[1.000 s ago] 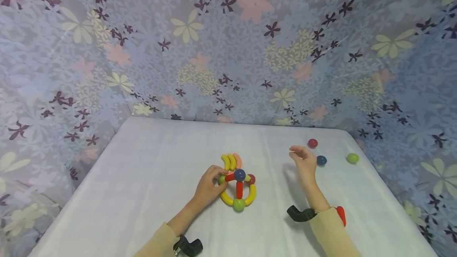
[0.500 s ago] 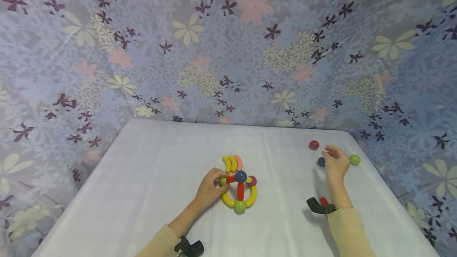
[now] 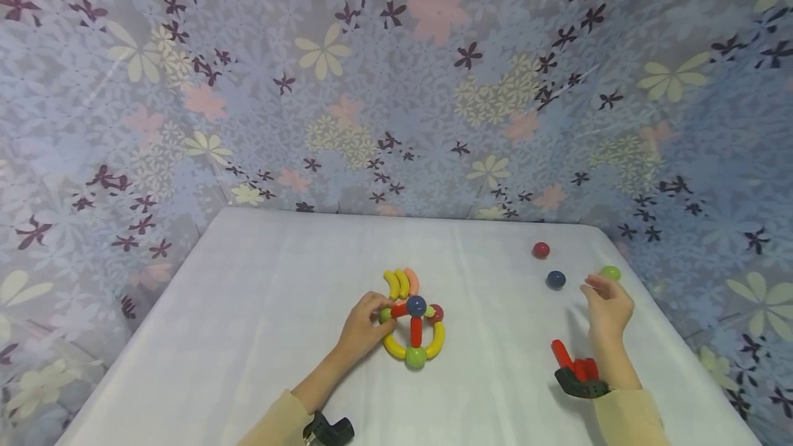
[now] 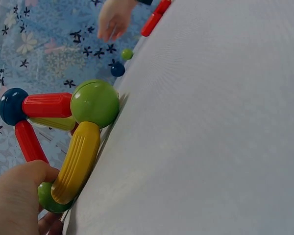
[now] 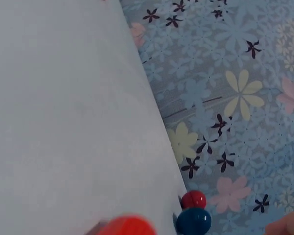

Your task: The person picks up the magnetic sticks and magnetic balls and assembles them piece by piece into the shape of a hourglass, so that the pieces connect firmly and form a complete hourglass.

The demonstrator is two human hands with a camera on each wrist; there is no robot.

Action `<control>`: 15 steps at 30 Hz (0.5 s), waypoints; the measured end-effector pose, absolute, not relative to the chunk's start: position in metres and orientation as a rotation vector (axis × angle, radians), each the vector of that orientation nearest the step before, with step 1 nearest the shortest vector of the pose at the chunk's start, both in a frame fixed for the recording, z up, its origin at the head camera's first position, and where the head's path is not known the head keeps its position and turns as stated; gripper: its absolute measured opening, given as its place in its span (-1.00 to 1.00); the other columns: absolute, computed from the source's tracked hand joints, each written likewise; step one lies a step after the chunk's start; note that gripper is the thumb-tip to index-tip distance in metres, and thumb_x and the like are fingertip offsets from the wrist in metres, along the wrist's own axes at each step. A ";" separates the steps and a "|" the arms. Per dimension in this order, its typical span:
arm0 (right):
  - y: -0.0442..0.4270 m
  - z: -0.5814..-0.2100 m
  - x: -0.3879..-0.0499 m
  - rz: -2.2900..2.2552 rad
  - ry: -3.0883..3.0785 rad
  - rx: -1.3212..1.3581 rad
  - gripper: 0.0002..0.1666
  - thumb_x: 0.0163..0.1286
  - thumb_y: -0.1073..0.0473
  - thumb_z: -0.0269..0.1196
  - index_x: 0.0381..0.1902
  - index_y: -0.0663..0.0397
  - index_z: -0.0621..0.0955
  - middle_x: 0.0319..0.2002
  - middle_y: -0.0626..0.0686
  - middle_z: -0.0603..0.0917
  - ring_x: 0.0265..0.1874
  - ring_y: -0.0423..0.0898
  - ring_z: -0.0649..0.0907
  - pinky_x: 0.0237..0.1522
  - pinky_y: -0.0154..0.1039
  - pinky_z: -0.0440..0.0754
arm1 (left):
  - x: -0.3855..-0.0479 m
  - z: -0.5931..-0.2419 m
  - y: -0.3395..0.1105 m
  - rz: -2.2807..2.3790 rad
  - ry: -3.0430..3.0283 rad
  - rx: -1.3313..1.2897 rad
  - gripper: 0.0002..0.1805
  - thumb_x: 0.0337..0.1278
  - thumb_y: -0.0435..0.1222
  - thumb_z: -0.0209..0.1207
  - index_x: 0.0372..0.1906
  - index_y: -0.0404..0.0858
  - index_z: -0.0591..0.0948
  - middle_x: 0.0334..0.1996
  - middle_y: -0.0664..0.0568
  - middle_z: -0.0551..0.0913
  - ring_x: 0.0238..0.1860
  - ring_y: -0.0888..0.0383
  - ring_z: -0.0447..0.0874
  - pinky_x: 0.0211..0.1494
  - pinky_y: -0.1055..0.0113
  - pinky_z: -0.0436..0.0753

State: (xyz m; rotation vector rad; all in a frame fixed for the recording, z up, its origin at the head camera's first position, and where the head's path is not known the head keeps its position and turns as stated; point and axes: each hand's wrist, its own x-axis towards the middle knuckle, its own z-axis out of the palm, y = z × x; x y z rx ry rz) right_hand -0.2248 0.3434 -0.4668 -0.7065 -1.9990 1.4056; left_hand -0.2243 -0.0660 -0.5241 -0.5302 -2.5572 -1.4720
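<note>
A toy built of balls and rods stands mid-table. Yellow curved rods [image 3: 436,341] run along its base, and straight red rods [image 3: 416,331] rise to a blue ball [image 3: 416,305] on top. My left hand [image 3: 362,325] holds the toy's left corner, thumb and fingers about a green ball [image 4: 46,198]. Over the table's right side hovers my right hand [image 3: 610,308], fingers loosely bent, nothing seen in it. It is closest to a loose green ball [image 3: 610,272], partly hidden behind the fingers. Only a bit of that hand [image 5: 289,225] shows in the right wrist view.
A loose blue ball [image 3: 555,279] and a red ball [image 3: 541,250] lie at the right back. Several red rods [image 3: 562,354] lie beside the right wrist. Curved yellow rods [image 3: 396,284] and a salmon one [image 3: 412,281] lie behind the toy. Patterned cloth [image 3: 396,88] hangs behind.
My right hand has moved rightward past the loose blue ball to the loose green one, uncovering the red rods near its wrist. The left hand keeps its hold on the toy.
</note>
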 end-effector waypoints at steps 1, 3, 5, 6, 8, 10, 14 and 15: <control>0.345 -0.469 -0.219 1.393 -2.011 -0.719 -0.70 0.23 0.38 0.19 -0.05 0.32 0.57 -0.57 -0.62 0.43 -0.44 -0.57 0.44 -0.36 -0.71 0.39 | -0.224 -0.524 -0.066 -1.475 -2.560 -0.531 -0.76 0.01 -0.34 0.29 -0.14 -0.12 0.66 -0.17 0.08 0.56 -0.14 0.17 0.52 0.00 0.30 0.58; 0.348 -0.472 -0.207 1.380 -2.033 -0.743 -0.69 0.21 0.40 0.19 -0.05 0.36 0.56 -0.63 -0.64 0.41 -0.50 -0.61 0.43 -0.42 -0.70 0.40 | -0.223 -0.525 -0.067 -1.485 -2.559 -0.531 -0.76 0.02 -0.33 0.29 -0.14 -0.12 0.66 -0.17 0.08 0.56 -0.14 0.17 0.52 -0.01 0.31 0.57; 0.351 -0.475 -0.194 1.359 -2.083 -0.774 -0.66 0.20 0.40 0.18 -0.03 0.39 0.55 -0.65 -0.65 0.39 -0.55 -0.64 0.42 -0.47 -0.68 0.41 | -0.223 -0.525 -0.067 -1.497 -2.560 -0.519 -0.75 0.01 -0.34 0.29 -0.14 -0.13 0.66 -0.17 0.08 0.56 -0.14 0.18 0.52 -0.01 0.32 0.56; 0.351 -0.476 -0.188 1.356 -2.107 -0.794 -0.64 0.20 0.39 0.17 -0.02 0.39 0.54 -0.65 -0.65 0.38 -0.57 -0.65 0.42 -0.49 -0.66 0.42 | -0.223 -0.525 -0.067 -1.501 -2.559 -0.512 -0.75 0.00 -0.34 0.29 -0.13 -0.13 0.66 -0.16 0.08 0.57 -0.14 0.18 0.52 -0.02 0.33 0.56; 0.352 -0.479 -0.176 1.360 -2.150 -0.812 -0.61 0.21 0.38 0.16 0.01 0.40 0.53 -0.64 -0.64 0.37 -0.58 -0.65 0.41 -0.51 -0.61 0.44 | -0.223 -0.526 -0.067 -1.501 -2.556 -0.505 -0.74 -0.01 -0.35 0.30 -0.13 -0.14 0.66 -0.16 0.08 0.57 -0.14 0.18 0.52 -0.04 0.36 0.55; 0.351 -0.482 -0.166 1.373 -2.190 -0.837 -0.58 0.21 0.37 0.16 0.05 0.39 0.51 -0.63 -0.64 0.36 -0.58 -0.65 0.41 -0.51 -0.60 0.45 | -0.224 -0.527 -0.067 -1.495 -2.549 -0.505 -0.73 -0.03 -0.35 0.31 -0.13 -0.15 0.66 -0.15 0.07 0.58 -0.14 0.18 0.53 -0.05 0.37 0.54; 0.347 -0.490 -0.152 1.389 -2.260 -0.889 -0.55 0.21 0.37 0.17 0.09 0.36 0.51 -0.59 -0.58 0.42 -0.59 -0.64 0.42 -0.49 -0.60 0.45 | -0.225 -0.527 -0.066 -1.503 -2.544 -0.521 -0.74 -0.01 -0.35 0.30 -0.14 -0.15 0.66 -0.15 0.07 0.58 -0.12 0.17 0.53 -0.03 0.33 0.55; 0.346 -0.491 -0.150 1.374 -2.288 -0.916 -0.54 0.20 0.36 0.17 0.10 0.33 0.51 -0.55 -0.53 0.46 -0.58 -0.62 0.43 -0.50 -0.61 0.44 | -0.225 -0.527 -0.066 -1.506 -2.544 -0.526 -0.74 -0.01 -0.35 0.29 -0.14 -0.14 0.66 -0.14 0.07 0.58 -0.12 0.17 0.53 -0.02 0.31 0.56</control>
